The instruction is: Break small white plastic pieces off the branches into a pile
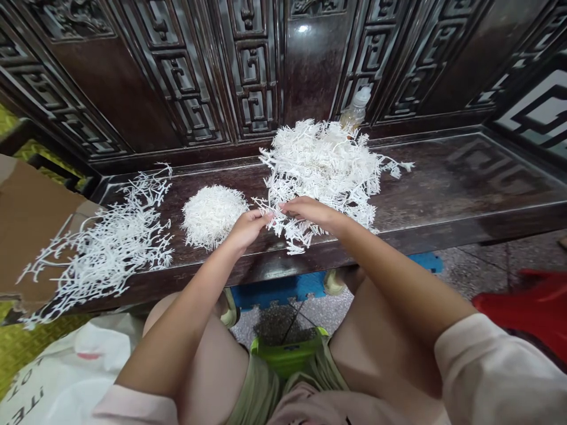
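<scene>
On a dark wooden bench lie three heaps of white plastic pieces: a large tangled pile of branched sprigs, a compact round mound of small pieces, and a spread of thin bare stems at the left. My left hand, between the mound and the large pile, pinches a white branched sprig between thumb and fingers. Close by on the right, my right hand has its fingers closed on the same sprig, at the front of the large pile.
A clear bottle with a white cap stands behind the large pile against the carved wooden back. Cardboard and a white bag are at the left. A red object is at the lower right.
</scene>
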Demonstrator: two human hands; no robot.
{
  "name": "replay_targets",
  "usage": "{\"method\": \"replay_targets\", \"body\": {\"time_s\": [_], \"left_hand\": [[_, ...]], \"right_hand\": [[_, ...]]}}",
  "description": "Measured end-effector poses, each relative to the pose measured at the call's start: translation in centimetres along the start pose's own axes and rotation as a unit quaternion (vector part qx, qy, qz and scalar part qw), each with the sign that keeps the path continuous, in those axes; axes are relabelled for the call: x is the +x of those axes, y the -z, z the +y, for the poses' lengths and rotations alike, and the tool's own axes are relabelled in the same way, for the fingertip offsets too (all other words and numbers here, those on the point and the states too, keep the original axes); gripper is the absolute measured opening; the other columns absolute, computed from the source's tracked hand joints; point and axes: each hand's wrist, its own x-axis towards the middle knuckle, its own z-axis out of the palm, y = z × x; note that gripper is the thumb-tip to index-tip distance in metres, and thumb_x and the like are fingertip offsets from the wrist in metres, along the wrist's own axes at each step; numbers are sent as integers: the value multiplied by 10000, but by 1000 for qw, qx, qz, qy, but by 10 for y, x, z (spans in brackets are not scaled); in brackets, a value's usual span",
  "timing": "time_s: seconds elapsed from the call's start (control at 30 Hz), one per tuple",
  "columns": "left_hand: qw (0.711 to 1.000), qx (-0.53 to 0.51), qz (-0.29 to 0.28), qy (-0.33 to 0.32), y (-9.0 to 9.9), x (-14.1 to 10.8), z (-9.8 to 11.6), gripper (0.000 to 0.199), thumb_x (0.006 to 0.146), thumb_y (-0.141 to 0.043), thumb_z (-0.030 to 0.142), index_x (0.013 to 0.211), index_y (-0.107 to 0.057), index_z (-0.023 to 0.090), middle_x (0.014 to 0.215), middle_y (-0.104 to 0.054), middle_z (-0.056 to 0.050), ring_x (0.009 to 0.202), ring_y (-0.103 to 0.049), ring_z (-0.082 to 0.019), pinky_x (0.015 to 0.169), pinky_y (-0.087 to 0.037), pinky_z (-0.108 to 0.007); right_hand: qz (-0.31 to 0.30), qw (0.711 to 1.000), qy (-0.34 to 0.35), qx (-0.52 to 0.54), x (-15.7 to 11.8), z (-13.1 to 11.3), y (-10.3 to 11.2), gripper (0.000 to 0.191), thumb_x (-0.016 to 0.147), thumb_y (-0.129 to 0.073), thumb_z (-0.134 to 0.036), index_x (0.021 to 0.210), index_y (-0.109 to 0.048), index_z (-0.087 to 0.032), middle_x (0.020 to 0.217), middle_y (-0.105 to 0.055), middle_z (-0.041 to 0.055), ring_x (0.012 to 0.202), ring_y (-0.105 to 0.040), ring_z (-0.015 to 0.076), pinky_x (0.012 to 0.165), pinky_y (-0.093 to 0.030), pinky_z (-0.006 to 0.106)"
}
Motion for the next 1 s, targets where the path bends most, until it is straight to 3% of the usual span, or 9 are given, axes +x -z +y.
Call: {"method": "replay_targets", "body": {"time_s": [0.1,0.17,0.3,0.5,0.63,0.83,1.0], "left_hand": [[999,-5,36,6,2,2,-2,393,620,-561,533,718,-601,154,657,-557,12,607,-454,-101,625,-328,-234],[999,-11,44,12,2,3,-3,420,629,-536,557,742,-605,158,693,-574,1,636,-476,-115,644,-339,-243],[998,6,49,25,1,3,-1,467,634,-493,601,725,-590,154,684,-573,-14,637,-502,-135,643,-348,-262],[999,17,-7,40,-2,-4,8,411,575,-602,524,743,-563,152,668,-583,-17,635,-513,-131,614,-356,-250],[1000,-17,4,24,-3,-4,7,336,558,-650,428,720,-575,144,640,-570,-2,611,-487,-109,611,-354,-236],[995,-102,0,16,1,3,-2,260,624,-607,348,794,-593,151,696,-580,-4,609,-484,-93,620,-359,-231],[987,-157,26,25,-1,9,-6,179,667,-550,278,803,-562,162,665,-539,5,599,-477,-90,612,-378,-233]], "right_hand": [[-93,995,12,29,-8,-6,7,388,601,-596,-519,717,-602,-150,717,-551,30,655,-443,113,623,-316,249],[-116,993,12,19,-10,-7,8,376,568,-626,-512,623,-553,-147,612,-486,-5,582,-393,91,579,-288,242],[-97,995,15,1,-6,-3,3,396,582,-618,-503,528,-443,-152,511,-330,-50,505,-281,63,513,-218,231],[-52,998,35,-16,-1,1,-3,403,631,-584,-489,511,-379,-163,498,-249,-61,480,-206,56,476,-154,232],[-58,998,32,-5,-2,0,-4,374,634,-581,-479,524,-425,-157,496,-294,-55,482,-237,58,477,-179,230],[-96,993,0,66,-9,-9,-3,376,613,-586,-500,719,-599,-140,651,-521,9,589,-386,87,553,-283,233],[-102,989,-14,110,-10,-12,-4,418,608,-587,-515,780,-612,-135,752,-562,52,639,-416,110,560,-296,238]]}}
